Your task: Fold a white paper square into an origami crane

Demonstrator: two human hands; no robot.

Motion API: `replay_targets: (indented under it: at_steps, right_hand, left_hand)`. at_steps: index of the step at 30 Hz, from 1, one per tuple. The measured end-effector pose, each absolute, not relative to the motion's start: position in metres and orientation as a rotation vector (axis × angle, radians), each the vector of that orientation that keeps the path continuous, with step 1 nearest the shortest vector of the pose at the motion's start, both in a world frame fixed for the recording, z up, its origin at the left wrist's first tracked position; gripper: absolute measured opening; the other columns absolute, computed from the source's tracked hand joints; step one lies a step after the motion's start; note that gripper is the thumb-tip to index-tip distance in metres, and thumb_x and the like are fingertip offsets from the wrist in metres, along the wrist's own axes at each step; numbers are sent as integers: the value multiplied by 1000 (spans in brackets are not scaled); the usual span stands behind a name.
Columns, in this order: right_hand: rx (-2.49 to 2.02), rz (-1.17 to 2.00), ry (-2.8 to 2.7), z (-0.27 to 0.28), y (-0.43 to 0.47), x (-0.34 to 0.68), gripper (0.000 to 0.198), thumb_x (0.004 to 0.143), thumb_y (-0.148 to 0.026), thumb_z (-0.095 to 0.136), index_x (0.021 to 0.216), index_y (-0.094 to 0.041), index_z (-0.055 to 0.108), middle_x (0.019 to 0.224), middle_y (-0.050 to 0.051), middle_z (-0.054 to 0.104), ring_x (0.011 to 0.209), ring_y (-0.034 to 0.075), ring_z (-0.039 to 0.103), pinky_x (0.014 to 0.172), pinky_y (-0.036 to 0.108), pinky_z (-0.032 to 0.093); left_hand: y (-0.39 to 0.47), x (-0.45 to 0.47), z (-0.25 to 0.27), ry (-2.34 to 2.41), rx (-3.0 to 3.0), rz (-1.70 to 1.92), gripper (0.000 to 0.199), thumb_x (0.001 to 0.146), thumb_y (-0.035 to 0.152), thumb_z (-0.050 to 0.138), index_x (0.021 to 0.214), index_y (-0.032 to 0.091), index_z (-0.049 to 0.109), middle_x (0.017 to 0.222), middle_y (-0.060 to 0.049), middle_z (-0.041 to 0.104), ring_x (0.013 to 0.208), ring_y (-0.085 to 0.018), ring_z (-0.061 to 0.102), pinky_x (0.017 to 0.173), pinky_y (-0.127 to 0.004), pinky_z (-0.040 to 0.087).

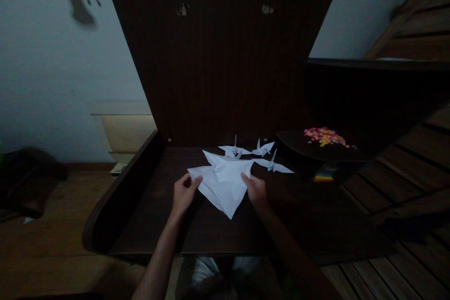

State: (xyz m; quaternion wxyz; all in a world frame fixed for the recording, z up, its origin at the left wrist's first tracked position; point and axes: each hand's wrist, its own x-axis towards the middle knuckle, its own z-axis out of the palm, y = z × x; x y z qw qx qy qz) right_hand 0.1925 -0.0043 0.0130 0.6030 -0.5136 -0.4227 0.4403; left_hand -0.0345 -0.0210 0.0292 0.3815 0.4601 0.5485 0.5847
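A creased sheet of white origami paper (227,180) is held up over the dark desk, its corners jutting out in points. My left hand (184,192) pinches its left edge, thumb on top. On the other side, my right hand (257,191) grips the right edge, also with the thumb over the paper. Just behind the sheet stand folded paper cranes: one (235,150) partly covered by the sheet, another (263,148) to its right, and a third (273,165) nearer my right hand. The fingers beneath the paper are hidden.
The dark wooden desk (151,225) has a raised side panel (119,190) on the left and a tall back panel. On a rounded shelf (295,145) at right lies a pile of small colourful pieces (325,137). Below it sits a yellow-edged item (323,178).
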Motion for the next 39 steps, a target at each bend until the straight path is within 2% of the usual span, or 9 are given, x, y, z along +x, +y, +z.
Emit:
replay_targets:
  at_steps: [4,9,18,21,23,26,29,33,39]
  right_hand:
    - [-1106,1135,-745,11,-3,195,42,54,-52,78,60,-13,67,56,3,65,53,17,56,47,27,42]
    - [-1019,1260,-538,8,-1,195,33,54,-40,81,69,-13,69,65,8,71,65,25,66,55,33,52]
    - [-1216,1149,-753,-5,2,196,32,63,-36,69,83,-12,65,80,14,71,76,32,68,64,44,55]
    - [-1271,923,-880,6,-3,201,49,59,-22,73,106,-16,62,114,14,65,102,32,61,86,47,51]
    - [-1305,323,-1258,18,-11,199,47,69,-19,66,115,-15,59,129,16,55,117,33,51,97,51,43]
    - [-1121,-20,-1768,34,-22,183,26,81,-9,54,103,-18,65,109,13,64,105,27,56,95,44,45]
    - [-1015,135,-2152,33,-19,161,26,84,-5,48,96,-19,67,94,9,67,93,22,61,88,35,50]
    - [-1140,287,-2361,10,-2,148,23,83,-6,52,95,-15,68,105,11,68,103,22,61,96,35,47]
    - [-1188,384,-2332,-20,1,152,34,84,-14,58,117,-14,61,127,15,60,119,27,55,104,42,43]
  left_hand:
    - [-25,-28,27,1274,926,1540,47,57,44,82,89,11,74,89,-11,74,77,-21,66,71,-29,50]
    - [-26,-22,16,1192,783,1559,45,57,44,82,85,10,74,79,-8,72,70,-18,64,70,-28,48]
    - [-33,-25,13,1338,875,1619,38,67,46,73,81,11,70,64,-1,63,60,-14,56,61,-24,41]
    - [-34,-35,17,1521,1136,1502,36,73,48,66,74,11,68,62,-1,61,59,-14,53,58,-23,38]
    - [-33,-39,20,1596,1297,1396,37,77,48,60,71,12,66,64,-1,62,61,-15,54,58,-23,38]
    - [-29,-37,27,1648,1550,1262,38,82,47,53,69,14,64,61,0,60,61,-15,53,58,-23,38]
    - [-23,-29,38,1640,1803,1120,37,85,45,50,71,15,65,62,0,60,60,-15,53,58,-23,37]
    - [-20,-23,52,1552,1998,961,34,87,39,47,72,15,67,68,-3,66,61,-16,57,60,-24,39]
    - [-25,-29,48,1578,2069,968,31,89,33,47,71,16,66,70,-5,68,62,-16,60,63,-24,41]
